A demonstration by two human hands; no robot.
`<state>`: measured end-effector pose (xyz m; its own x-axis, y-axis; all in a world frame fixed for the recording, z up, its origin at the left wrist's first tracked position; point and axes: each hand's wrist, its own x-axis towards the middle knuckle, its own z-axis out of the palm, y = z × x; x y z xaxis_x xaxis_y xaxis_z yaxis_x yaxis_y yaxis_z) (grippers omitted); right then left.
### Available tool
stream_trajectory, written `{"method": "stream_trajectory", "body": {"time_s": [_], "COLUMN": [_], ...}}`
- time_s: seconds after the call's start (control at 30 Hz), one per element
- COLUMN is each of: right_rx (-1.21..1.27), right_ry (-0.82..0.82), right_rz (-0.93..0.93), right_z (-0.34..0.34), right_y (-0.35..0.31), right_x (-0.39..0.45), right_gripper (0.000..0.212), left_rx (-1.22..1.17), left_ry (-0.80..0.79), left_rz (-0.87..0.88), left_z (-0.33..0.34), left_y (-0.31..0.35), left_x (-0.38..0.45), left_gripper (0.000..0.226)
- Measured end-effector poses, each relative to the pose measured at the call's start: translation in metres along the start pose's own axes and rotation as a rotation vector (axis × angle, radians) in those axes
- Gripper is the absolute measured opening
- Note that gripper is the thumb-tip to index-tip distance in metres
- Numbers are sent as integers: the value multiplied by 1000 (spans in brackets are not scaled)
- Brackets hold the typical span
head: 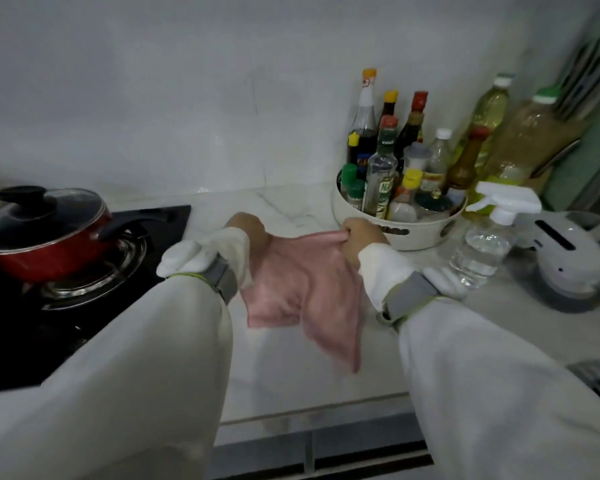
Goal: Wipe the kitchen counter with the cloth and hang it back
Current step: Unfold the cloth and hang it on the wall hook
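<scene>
A pink cloth [302,292] hangs spread above the white marble counter [291,368], held up by its top edge. My left hand [248,230] grips the cloth's upper left corner. My right hand [359,237] pinches the upper right corner between fingers and thumb. The cloth's lower corners dangle free just over the counter. Both arms wear pale sleeves with grey wrist straps.
A red pot with a glass lid [45,233] sits on the black gas hob [84,306] at left. A white tub of sauce bottles [400,220] stands right behind my right hand. A clear spray bottle [485,244] and a white kettle-like appliance [568,258] stand at right.
</scene>
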<state>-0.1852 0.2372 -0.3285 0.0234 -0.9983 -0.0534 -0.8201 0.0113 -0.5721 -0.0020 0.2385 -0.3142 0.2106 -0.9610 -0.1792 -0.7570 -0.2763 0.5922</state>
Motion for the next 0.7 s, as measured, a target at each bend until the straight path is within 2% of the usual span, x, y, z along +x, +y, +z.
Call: {"method": "stream_trajectory", "body": {"time_s": [0.1,0.17,0.27,0.33,0.43,0.53,0.63,0.7], "right_rx": [15,10,-23,-79,-141,-173,-143,-2], "right_ry": [60,88,82,84,268,530,479,422], "right_rz": [-127,-166,-190,-192,-167,-104,31,48], "right_z": [-24,-38,-65,-84,-105,-113,-118,-125], "right_y": [-12,-18,-31,-40,-48,-53,-56,-58], "right_x": [10,19,28,35,37,34,32,35], "right_gripper": [23,22,5,14,25,26,27,28], "left_rx": [-43,25,161,159,218,195,264,206], "left_ry": [-15,90,248,289,373,554,591,597], "left_rz": [81,175,217,213,213,194,107,55], "left_z": [-32,-46,-63,-76,-87,-93,-93,-99], "left_y": [17,28,44,52,62,71,80,89], "left_x": [3,6,4,6,9,14,16,18], "left_gripper": [20,13,25,27,28,27,29,30]}}
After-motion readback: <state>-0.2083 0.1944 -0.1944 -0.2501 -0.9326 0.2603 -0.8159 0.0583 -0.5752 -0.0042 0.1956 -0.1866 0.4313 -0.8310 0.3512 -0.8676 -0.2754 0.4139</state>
